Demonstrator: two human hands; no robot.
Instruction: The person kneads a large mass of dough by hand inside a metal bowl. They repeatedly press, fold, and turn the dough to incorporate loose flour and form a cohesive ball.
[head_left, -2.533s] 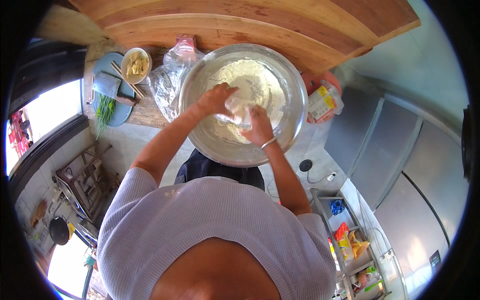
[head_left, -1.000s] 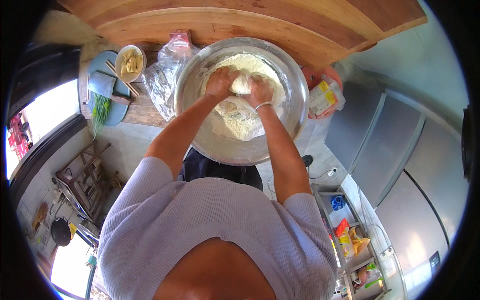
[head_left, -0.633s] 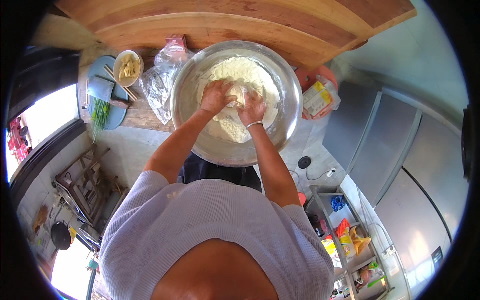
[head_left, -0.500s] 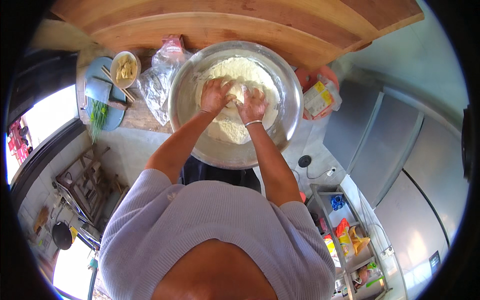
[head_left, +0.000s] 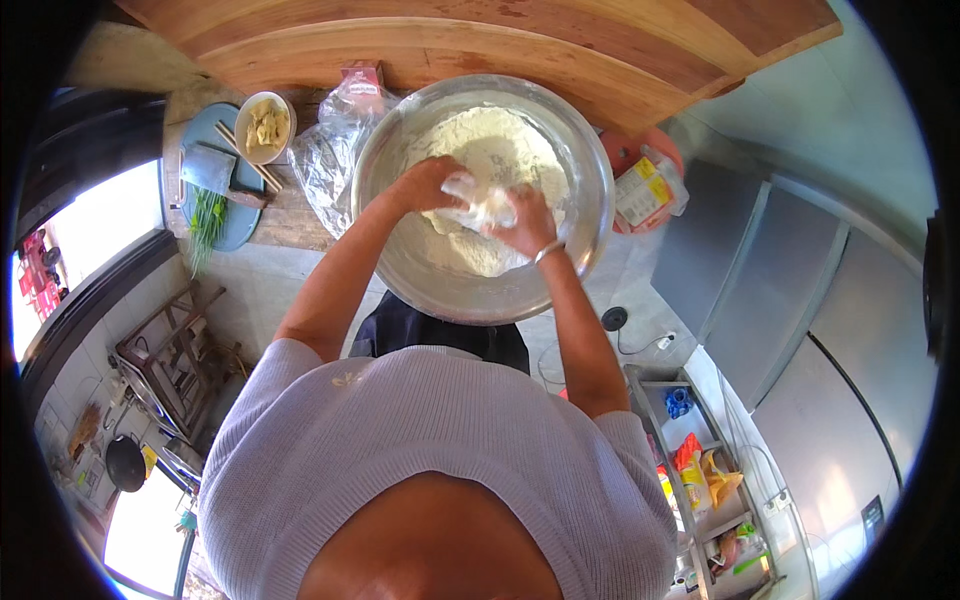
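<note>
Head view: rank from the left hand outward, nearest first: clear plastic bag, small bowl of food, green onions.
From the left hand:
1. Clear plastic bag, just left of the metal mixing bowl.
2. Small bowl of food, farther left on the blue plate.
3. Green onions, at the plate's left edge.

1 steel bowl (head_left: 590, 200), 2 hands (head_left: 425, 185), 1 small bowl (head_left: 264, 125).

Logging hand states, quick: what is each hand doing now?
Left hand: closed on the dough lump in the metal bowl.
Right hand: closed on the same lump.
</note>
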